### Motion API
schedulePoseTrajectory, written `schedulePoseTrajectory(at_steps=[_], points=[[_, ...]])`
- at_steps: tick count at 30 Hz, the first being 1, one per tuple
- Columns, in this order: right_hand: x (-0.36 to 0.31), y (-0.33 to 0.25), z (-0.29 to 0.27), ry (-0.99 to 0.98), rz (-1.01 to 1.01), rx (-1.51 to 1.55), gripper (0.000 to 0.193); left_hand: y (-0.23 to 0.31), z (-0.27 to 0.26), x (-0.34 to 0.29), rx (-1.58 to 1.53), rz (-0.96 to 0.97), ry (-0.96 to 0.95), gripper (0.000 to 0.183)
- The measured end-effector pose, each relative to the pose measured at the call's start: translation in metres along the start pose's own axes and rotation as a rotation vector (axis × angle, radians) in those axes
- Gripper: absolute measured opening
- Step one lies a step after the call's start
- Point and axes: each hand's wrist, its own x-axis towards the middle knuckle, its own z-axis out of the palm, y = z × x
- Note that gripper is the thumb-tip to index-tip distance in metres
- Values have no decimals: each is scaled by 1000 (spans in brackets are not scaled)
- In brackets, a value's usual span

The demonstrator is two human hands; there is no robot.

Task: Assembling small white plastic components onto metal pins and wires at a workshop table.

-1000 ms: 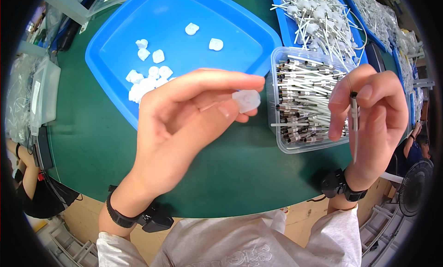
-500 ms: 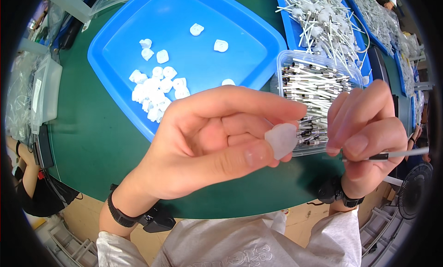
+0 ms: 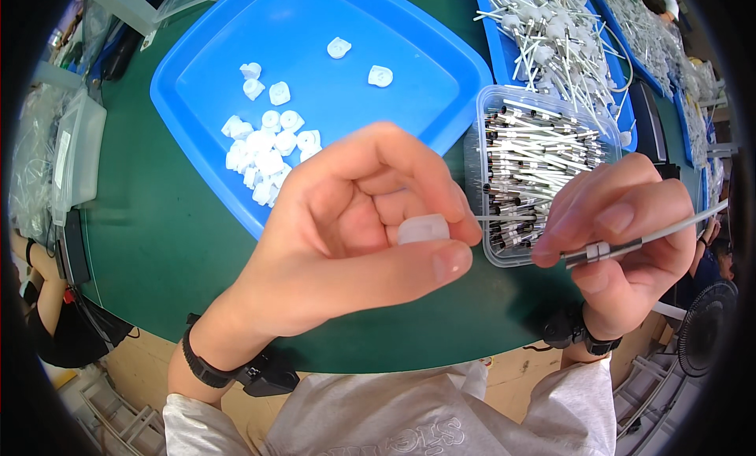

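Observation:
My left hand [image 3: 362, 243] is closed around a white translucent plastic cap [image 3: 424, 229], which rests between the curled fingers and the thumb. To its right, my right hand [image 3: 626, 228] pinches a thin white tube [image 3: 683, 223] near a metal collar and a dark end. The tube's free end points out to the right. Tube and cap are apart. Past the left hand, a blue tray [image 3: 189, 101] holds a pile of similar white caps [image 3: 264, 153] and a few scattered ones. Behind the right hand stands a clear plastic box [image 3: 504, 261] full of similar tubes.
Blue trays heaped with capped tubes [image 3: 543, 46] line the far right. At the left edge are a clear plastic bin [image 3: 79, 153] and bagged parts. The tabletop [image 3: 150, 243] is green. A black fan [image 3: 706, 326] stands low on the right.
The cap has turned and shifted left, deeper into my left hand's fingers. In my right hand the tube now slants, with its collar showing and its dark end toward the lower left.

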Motion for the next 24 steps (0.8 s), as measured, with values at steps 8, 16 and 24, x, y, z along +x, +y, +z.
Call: schedulePoseTrajectory(at_steps=[8,16,24], points=[[7,-1,-2,-123,-25,-5,15,4,-2,-1,32,-44,-61,34],[-3,-16,10,4,63,-161,17,1,-3,-3,81,-16,-151,44],[5,-21,7,-81,9,-225,20,-3,-5,0,-15,-38,-201,35]])
